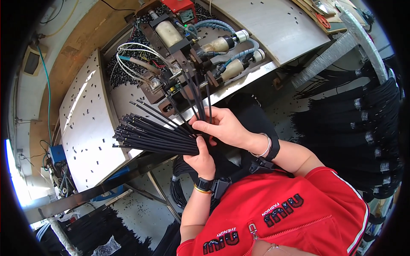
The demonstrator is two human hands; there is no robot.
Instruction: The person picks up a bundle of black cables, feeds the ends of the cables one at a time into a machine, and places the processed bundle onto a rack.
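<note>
A bundle of black cables [153, 134] is gripped in the clenched left hand [201, 158], its long axis running out to the left, while a few upright cables [197, 100] are pinched by the nearer right hand [222, 126] just below the machine [179, 47]

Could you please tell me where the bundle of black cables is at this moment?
In the head view, the bundle of black cables sits left of centre, gripped by the left hand, fanning over the white worktable below the machine.

Red top [299, 213], black wrist straps [204, 184]
</note>
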